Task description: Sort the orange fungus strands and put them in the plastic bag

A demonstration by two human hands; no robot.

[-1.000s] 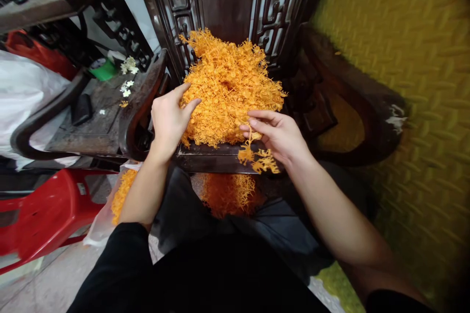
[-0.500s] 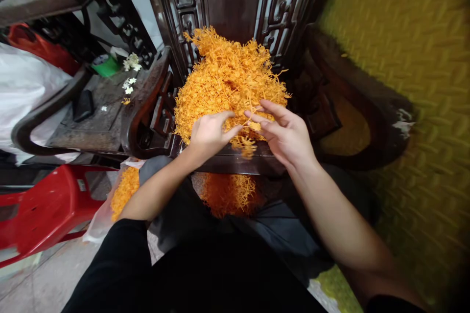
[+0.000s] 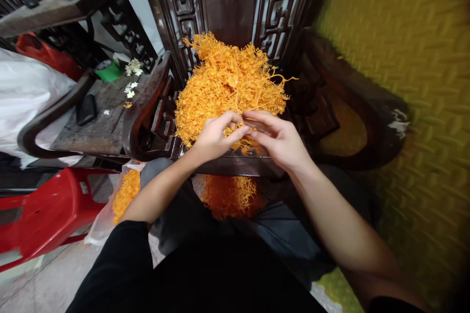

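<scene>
At far left stands a red chair [image 3: 55,210], below a white sack [image 3: 31,100]. Next comes a dark wooden chair [image 3: 86,139] bearing a black pouch [image 3: 86,109], green tape [image 3: 109,70] and white flowers [image 3: 131,89]. A clear bag [image 3: 101,227] with orange strands sits below, by the person's leg.

The left hand [image 3: 215,134] comes in over the front of the orange pile [image 3: 227,73], which rests on the seat [image 3: 235,166] against the carved chair back. Its thumb and forefinger curve nearly together, tips pointing right. A small sprig [image 3: 245,146] shows just under the fingertips, its long axis unclear; neither hand is plainly nearer.

The right hand [image 3: 277,139] faces the left, tips almost meeting. The fingers hide whatever may lie between them, so I cannot tell whether either grip pinches a strand. The pile's bulk lies beyond both grips, away from the body; one stem [image 3: 290,78] sticks out rightward.
</scene>
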